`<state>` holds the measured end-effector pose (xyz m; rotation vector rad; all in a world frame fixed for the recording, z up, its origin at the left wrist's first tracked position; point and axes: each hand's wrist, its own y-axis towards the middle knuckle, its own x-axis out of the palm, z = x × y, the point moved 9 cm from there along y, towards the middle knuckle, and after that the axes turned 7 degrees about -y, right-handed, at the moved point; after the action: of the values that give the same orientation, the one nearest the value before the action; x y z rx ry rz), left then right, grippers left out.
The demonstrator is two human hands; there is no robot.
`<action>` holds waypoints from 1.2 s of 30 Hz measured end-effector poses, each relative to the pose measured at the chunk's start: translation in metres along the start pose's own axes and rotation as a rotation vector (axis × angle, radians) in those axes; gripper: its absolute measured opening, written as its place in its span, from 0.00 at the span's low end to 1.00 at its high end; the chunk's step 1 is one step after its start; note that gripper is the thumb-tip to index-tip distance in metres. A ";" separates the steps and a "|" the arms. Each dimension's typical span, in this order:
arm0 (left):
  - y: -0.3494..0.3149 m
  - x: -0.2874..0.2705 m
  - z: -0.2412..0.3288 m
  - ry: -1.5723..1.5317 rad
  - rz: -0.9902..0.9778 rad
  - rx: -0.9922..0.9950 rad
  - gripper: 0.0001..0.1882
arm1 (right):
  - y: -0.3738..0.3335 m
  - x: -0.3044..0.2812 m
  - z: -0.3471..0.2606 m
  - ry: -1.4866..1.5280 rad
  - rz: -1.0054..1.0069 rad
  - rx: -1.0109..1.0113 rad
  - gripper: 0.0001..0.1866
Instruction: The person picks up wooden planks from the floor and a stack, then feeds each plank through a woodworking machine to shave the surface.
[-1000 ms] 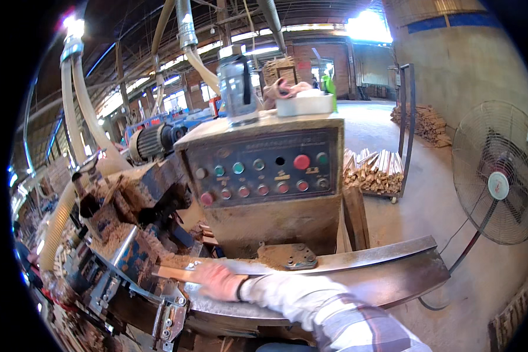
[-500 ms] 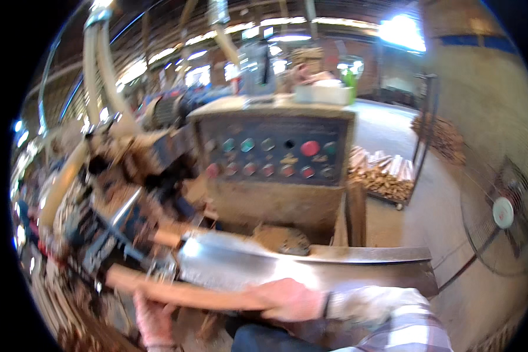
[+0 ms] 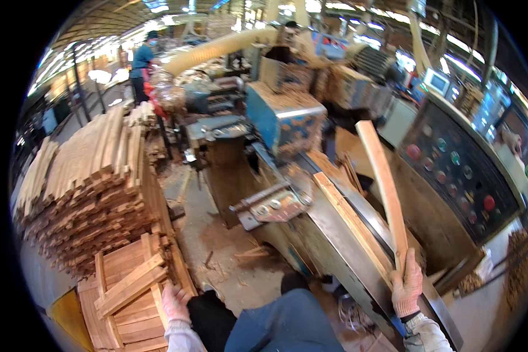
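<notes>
My right hand (image 3: pixel 407 287), in a pale pinkish glove, is closed round the lower end of a long wooden slat (image 3: pixel 380 185). The slat rises steeply from the hand over the machine's metal bed. Lower on that bed, a second wooden strip (image 3: pixel 353 222) lies lengthwise. At the lower left my left hand (image 3: pixel 176 302) hovers by the edge of a low wood stack (image 3: pixel 138 320), fingers loosely bent and thumb apart, with nothing seen in it. Two loose slats (image 3: pixel 130 286) lie slantwise on top of this stack, close to that hand.
A tall pile of wooden slats (image 3: pixel 85 176) stands at the left. Ahead is the machine with a blue housing (image 3: pixel 287 120) and a metal guide arm (image 3: pixel 270 205). A dark control panel (image 3: pixel 460 167) stands at the right. Farther back, a person (image 3: pixel 141 66) stands. Scraps litter the floor (image 3: pixel 220 258).
The view has swung left toward the wood piles. My left hand has come off the slat and moved to the low stack. The slat in my right hand has gone from level to steeply raised.
</notes>
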<state>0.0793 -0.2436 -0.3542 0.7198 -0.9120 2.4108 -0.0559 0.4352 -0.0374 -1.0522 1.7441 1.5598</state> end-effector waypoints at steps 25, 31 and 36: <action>0.069 -0.156 0.127 -0.206 0.725 0.307 0.38 | -0.064 -0.033 -0.051 -0.208 -0.196 -0.491 0.24; -0.021 -0.119 0.106 -0.126 0.491 0.355 0.35 | 0.051 0.030 -0.137 -0.082 -0.187 -0.706 0.25; -0.069 -0.036 0.069 0.006 0.253 0.448 0.17 | 0.117 0.139 -0.110 -0.100 -0.351 -0.572 0.31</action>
<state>0.1677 -0.2540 -0.3006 0.7887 -0.4809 2.8840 -0.2184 0.3032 -0.0725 -1.4251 0.9850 1.8755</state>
